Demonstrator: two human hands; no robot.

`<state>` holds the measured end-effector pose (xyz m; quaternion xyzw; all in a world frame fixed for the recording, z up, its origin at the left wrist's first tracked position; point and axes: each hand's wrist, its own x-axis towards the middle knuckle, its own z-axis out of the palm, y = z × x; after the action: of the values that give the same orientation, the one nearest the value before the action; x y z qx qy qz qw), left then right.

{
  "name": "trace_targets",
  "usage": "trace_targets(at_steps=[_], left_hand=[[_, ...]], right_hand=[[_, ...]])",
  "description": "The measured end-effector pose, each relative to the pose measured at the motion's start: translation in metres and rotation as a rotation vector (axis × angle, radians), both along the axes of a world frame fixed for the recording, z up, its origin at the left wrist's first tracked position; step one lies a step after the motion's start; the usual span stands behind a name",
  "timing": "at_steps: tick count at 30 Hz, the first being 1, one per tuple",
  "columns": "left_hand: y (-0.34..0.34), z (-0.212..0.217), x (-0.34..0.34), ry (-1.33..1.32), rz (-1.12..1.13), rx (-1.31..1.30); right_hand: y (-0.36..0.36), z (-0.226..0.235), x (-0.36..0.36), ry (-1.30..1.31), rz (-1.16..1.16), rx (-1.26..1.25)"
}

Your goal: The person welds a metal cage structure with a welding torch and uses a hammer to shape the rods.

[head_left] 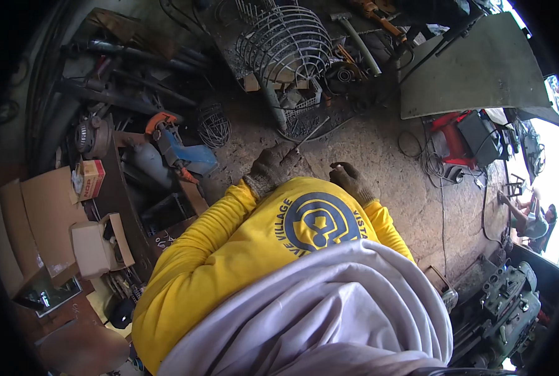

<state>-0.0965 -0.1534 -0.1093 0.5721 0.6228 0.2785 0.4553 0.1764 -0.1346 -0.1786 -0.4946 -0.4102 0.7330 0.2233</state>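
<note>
My left hand (272, 164), in a dark grey knitted work glove, is closed around the near end of a thin metal rod (313, 133). The rod slants away to the far right, above the brown floor; its gripped end is hidden by the fingers, so I cannot tell which tool it is. A short way to the right, my right hand (352, 179) wears a similar glove. Its fingers are curled inward near a small pale spot at the fingertips, too small to name. Both hands are just beyond my yellow shirt front.
A round wire cage (286, 47) stands ahead, with a hammer (358, 44) beside it. To the left are a blue-and-orange machine (188, 150) and cardboard boxes (47, 219). Loose cables (420, 150) and a red case (452, 141) lie right. A person (533, 219) sits at far right, beyond a grey machine (505, 304).
</note>
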Motion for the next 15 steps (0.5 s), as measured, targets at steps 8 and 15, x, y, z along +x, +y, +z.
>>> trace_targets(at_steps=[8, 15], left_hand=[[0.010, -0.006, -0.017, 0.038, 0.027, 0.174], [0.049, -0.005, -0.073, -0.024, -0.021, 0.300]], right_hand=[[0.013, 0.019, -0.013, -0.087, 0.008, 0.011], [0.028, 0.019, -0.058, -0.193, -0.104, -0.022]])
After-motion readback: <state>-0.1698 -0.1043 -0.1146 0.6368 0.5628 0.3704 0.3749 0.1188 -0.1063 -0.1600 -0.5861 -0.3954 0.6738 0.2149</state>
